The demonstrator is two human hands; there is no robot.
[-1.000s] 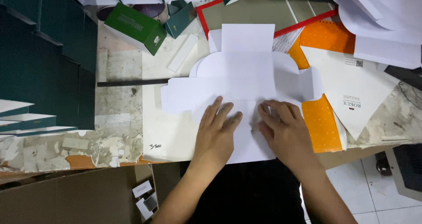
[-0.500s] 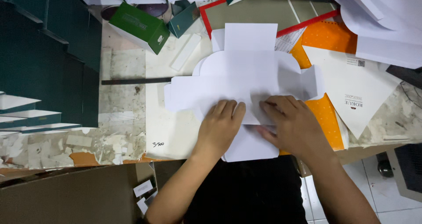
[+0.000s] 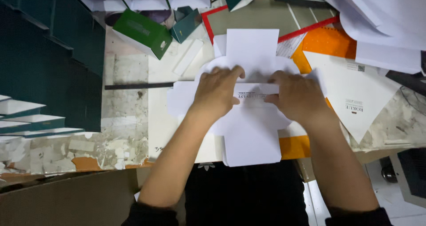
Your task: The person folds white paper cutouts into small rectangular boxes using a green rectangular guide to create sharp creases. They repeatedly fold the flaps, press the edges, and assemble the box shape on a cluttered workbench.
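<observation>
Centrally, one white die-cut card blank [image 3: 250, 119] lies flat on a worn, paint-scraped workbench [image 3: 124, 133], seen from above. Its shape is a cross with rounded side lobes, one square flap pointing away from the person and one hanging over the near edge of the bench. Two bare hands press on its middle. The left hand [image 3: 216, 93] lies palm down with fingers spread a little, its fingertips at the fold line near the far flap. The right hand [image 3: 296, 95] lies just beside it, also palm down, fingers curled slightly over a strip of the card that bears small print. Neither hand grips anything; both rest flat on the card.

Under the blank, one orange sheet [image 3: 326, 44] shows at the right and again at the near edge. One white triangular card piece [image 3: 355, 88] lies to the right. Beyond the left hand sit one green box [image 3: 142, 33] and one smaller dark teal box [image 3: 186, 24]. A stack of dark teal folded cartons [image 3: 44, 53] fills the left side.
</observation>
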